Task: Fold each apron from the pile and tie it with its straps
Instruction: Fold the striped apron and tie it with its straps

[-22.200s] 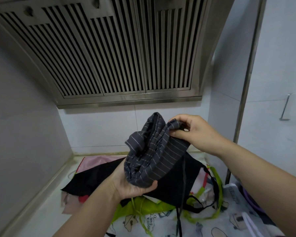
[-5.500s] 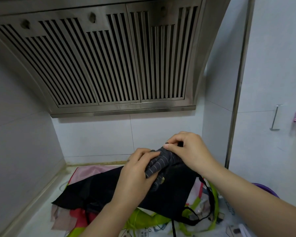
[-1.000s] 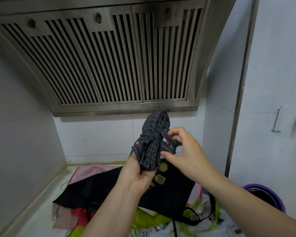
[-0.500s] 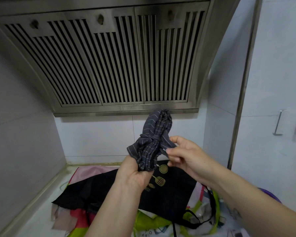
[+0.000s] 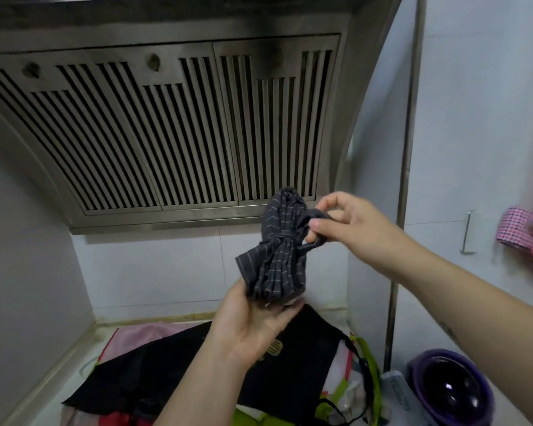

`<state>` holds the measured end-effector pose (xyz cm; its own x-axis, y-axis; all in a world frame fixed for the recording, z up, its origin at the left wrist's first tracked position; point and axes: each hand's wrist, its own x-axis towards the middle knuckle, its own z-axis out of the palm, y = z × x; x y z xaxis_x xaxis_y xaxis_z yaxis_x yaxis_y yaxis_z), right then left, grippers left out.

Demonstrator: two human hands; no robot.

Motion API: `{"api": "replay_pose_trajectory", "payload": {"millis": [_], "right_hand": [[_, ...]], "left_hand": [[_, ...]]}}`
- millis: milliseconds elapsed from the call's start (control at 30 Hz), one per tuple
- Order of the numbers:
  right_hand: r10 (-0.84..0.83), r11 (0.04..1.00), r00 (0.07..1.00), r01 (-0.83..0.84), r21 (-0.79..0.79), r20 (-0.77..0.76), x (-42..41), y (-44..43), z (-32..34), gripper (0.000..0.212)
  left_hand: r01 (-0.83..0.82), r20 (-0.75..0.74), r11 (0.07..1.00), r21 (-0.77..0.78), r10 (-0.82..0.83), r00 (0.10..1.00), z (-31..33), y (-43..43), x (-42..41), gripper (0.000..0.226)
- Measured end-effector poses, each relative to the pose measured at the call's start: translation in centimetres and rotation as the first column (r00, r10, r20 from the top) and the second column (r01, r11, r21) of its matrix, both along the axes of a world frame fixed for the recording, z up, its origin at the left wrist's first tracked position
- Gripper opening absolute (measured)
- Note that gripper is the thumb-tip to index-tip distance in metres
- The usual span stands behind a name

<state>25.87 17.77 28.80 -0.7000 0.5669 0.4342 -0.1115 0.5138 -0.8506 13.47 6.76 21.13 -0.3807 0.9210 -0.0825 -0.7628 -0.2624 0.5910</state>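
Observation:
A dark grey pinstriped apron (image 5: 279,256), rolled into a bundle and cinched round its middle by its strap, is held upright in the air. My left hand (image 5: 253,325) grips the bundle's lower end from below. My right hand (image 5: 348,227) pinches the strap at the bundle's right side, at the height of the knot. Below lies the pile: a black apron (image 5: 197,367) with gold utensil prints on top, pink (image 5: 136,335) and lime-green (image 5: 366,364) fabric showing under it.
A steel range hood (image 5: 166,133) hangs close above the hands. White tiled walls enclose the counter on the left and back. A purple bowl (image 5: 450,392) stands at the right. A pink checked cloth (image 5: 523,232) hangs on the right wall beside a metal handle (image 5: 466,232).
My right hand has pulled the strap out to the right, tightening it round the bundle. The bundle has shifted slightly right and my view has tilted up and right.

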Motion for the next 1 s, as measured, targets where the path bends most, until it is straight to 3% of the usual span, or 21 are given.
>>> {"api": "replay_pose_trajectory", "payload": {"millis": [100,167,233,300,367,433,467,600,700,767,900,1000], "right_hand": [[0.041,0.999,0.999,-0.041,-0.017,0.013,1.5,1.8,3.1,0.014],[0.047,0.999,0.995,-0.048,0.012,0.087,2.9,2.8,4.6,0.016],[0.072,0.996,0.989,-0.078,0.041,0.13,4.9,3.8,6.1,0.017],[0.101,0.991,0.982,-0.113,0.069,0.158,6.9,4.6,7.3,0.018],[0.109,0.977,0.971,-0.144,0.156,0.213,9.5,5.3,8.7,0.021],[0.066,0.942,0.953,-0.157,0.296,0.296,11.7,5.9,9.9,0.026],[0.018,0.919,0.947,-0.142,0.367,0.322,13.7,6.5,10.7,0.028],[-0.148,0.835,0.937,-0.053,0.547,0.316,17.0,8.3,12.6,0.032],[-0.279,0.735,0.926,0.035,0.677,0.255,20.0,10.4,14.2,0.032],[-0.337,0.664,0.916,0.068,0.745,0.217,21.6,11.5,15.3,0.031],[-0.395,0.598,0.905,0.12,0.793,0.16,24.1,13.3,17.3,0.03],[-0.399,0.598,0.913,0.191,0.779,0.083,25.9,14.6,18.9,0.033]], "left_hand": [[0.05,-0.258,0.99,-0.134,-0.084,0.963,0.5,0.7,1.1,0.024],[-0.071,-0.391,0.984,-0.163,0.002,0.921,1.5,1.7,1.5,0.03],[-0.253,-0.583,0.963,-0.092,0.154,0.798,3.6,3.0,2.6,0.038],[-0.321,-0.796,0.943,0.084,0.258,0.548,6.2,4.0,4.1,0.037],[-0.221,-0.934,0.949,0.223,0.273,0.231,8.9,5.4,6.5,0.039],[-0.1,-0.976,0.972,0.212,0.207,-0.061,11.3,7.0,8.7,0.048],[-0.039,-0.976,0.983,0.179,0.172,-0.135,12.7,8.5,10.7,0.049],[0.001,-0.959,0.993,0.118,0.114,-0.258,16.4,11.8,14.3,0.032],[-0.064,-0.918,0.98,0.191,0.155,-0.365,18.4,14.3,17.4,0.018],[-0.076,-0.891,0.97,0.232,0.18,-0.417,19.7,15.6,18.9,0.024],[-0.063,-0.894,0.97,0.236,0.191,-0.404,22.2,17.5,20.8,0.031],[-0.053,-0.869,0.955,0.291,0.241,-0.431,23.9,19.1,22.9,0.02]]}}
